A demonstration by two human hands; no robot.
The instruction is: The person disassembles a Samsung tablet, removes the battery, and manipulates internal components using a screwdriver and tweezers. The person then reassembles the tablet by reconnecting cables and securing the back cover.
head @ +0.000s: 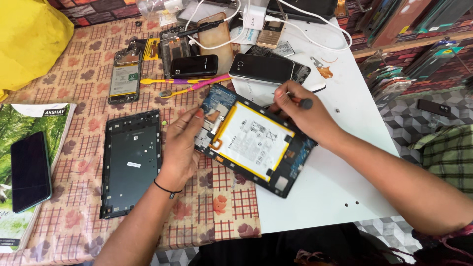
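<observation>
We look down at a workbench covered partly by a floral checked cloth (pixel 74 83) and partly by a bare white tabletop (pixel 320 187).

Nearest us, our left hand (pixel 181 143) rests on the left edge of an opened tablet (pixel 253 140), fingers curled over its frame and gripping it. The tablet lies tilted across the seam between cloth and white surface, back cover off, with a large white battery (pixel 253 138) edged in yellow filling its middle.

Our right hand (pixel 300 116) sits at the tablet's upper right edge, fingers closed around a small screwdriver (pixel 301 102) with an orange shaft and dark cap. We cannot tell exactly where its tip meets the tablet.

Just left of the left hand lies the tablet's dark back cover (pixel 130 162), inner side up. Further left, a dark phone (pixel 30 170) rests on a book with a green cover (pixel 22 123).

Beyond the tablet lie two toothbrushes (pixel 192 83), pink and yellow, then a small black phone (pixel 194 65) and a larger black phone (pixel 261 68). An opened phone showing its battery (pixel 124 76) lies to the left of them.

Farthest away, white cables (pixel 305 29) loop among more phone parts, and a yellow bag (pixel 29 39) fills the top left corner.
</observation>
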